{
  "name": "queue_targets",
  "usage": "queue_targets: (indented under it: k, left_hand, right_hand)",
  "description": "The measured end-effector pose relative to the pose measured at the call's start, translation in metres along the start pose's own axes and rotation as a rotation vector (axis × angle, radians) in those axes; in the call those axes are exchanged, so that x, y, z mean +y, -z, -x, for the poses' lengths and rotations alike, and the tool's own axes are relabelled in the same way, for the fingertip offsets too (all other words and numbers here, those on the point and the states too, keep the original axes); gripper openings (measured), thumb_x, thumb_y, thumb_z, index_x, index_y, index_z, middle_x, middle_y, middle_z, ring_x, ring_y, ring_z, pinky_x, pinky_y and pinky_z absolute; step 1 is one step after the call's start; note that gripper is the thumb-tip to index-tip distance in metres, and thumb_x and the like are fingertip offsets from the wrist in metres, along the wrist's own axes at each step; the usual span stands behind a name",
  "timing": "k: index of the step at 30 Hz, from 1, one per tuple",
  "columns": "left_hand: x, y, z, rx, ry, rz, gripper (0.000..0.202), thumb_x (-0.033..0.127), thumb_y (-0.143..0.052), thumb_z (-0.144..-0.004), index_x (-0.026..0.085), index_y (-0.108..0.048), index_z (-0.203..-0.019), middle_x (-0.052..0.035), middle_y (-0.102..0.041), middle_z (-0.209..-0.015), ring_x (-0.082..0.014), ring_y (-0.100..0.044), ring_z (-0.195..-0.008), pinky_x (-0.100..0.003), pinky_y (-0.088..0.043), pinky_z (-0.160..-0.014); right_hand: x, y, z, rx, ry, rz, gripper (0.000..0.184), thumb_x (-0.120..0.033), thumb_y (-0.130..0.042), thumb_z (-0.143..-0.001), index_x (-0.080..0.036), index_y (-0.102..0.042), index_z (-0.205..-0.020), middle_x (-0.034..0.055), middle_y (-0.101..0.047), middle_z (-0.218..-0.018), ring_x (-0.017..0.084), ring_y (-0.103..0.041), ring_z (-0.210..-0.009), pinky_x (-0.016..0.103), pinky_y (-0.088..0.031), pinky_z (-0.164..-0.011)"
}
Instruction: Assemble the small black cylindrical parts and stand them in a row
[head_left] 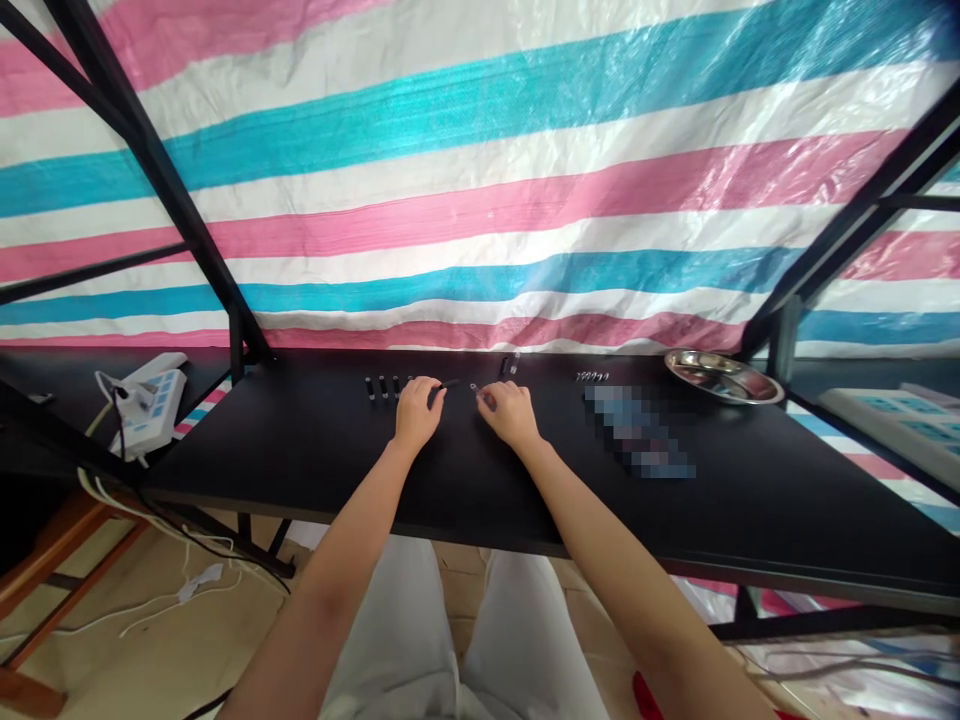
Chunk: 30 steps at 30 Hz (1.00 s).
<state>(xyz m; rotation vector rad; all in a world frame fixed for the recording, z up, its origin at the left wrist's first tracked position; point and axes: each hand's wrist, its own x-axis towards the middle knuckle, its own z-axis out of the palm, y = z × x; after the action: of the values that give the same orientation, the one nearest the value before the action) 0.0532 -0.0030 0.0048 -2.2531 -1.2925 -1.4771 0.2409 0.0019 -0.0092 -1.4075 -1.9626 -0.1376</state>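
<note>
My left hand (418, 410) is closed around a thin black stick-like piece (450, 383), which points right toward my other hand. In the fingertips of my right hand (510, 408) is a small clear or silvery piece (474, 387), too small to name. The two pieces are apart. Left of my left hand, several short black tubes (383, 387) with pale ends stand in a row, the last partly hidden by the hand. Beyond my right hand lie a small black piece (504, 366) and a clear one (514, 364).
On the black table (315, 450) several small shiny pieces (592, 377) lie in a row, near a blurred-out patch (637, 432). A round metal tray (765, 393) sits at the back right. Power strips (154, 410) lie at the left. Striped sheeting (480, 200) hangs behind.
</note>
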Motion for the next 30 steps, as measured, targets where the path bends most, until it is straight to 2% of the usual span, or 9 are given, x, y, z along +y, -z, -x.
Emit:
queue_targets:
  k: [3,11,30]
  left_hand:
    - [0.0017,0.0017,0.0030,0.013,0.024,0.048,0.009,0.024,-0.048,-0.086,0.018,-0.054,-0.087,-0.0044,-0.060,-0.083,-0.0151,-0.054,-0.078,-0.030,-0.046,-0.076]
    - [0.0027,0.0005,0.0048,-0.051,0.026,0.128,0.010,0.024,-0.047,-0.086,0.018,-0.055,-0.089,-0.0036,-0.059,-0.086,-0.0133,-0.054,-0.077,-0.028,-0.046,-0.075]
    - [0.0102,0.0008,0.0050,-0.089,0.001,0.130,0.015,0.025,-0.044,-0.088,0.017,-0.056,-0.094,-0.0045,-0.061,-0.087,-0.0127,-0.055,-0.077,-0.029,-0.047,-0.078]
  right_hand:
    - [-0.0060,0.0012,0.0030,-0.031,0.009,0.016,0.017,-0.027,-0.046,-0.083,-0.018,-0.058,-0.077,0.0039,-0.059,-0.069,0.017,-0.048,-0.073,0.030,-0.024,-0.067]
    - [-0.0057,0.0000,0.0034,-0.062,0.030,0.061,0.017,-0.026,-0.045,-0.084,-0.017,-0.058,-0.077,0.0040,-0.060,-0.071,0.017,-0.048,-0.073,0.030,-0.023,-0.067]
    - [-0.0101,0.0029,0.0043,-0.139,0.077,0.151,0.016,-0.023,-0.044,-0.083,-0.016,-0.058,-0.077,0.0071,-0.061,-0.074,0.019,-0.048,-0.075,0.031,-0.022,-0.068]
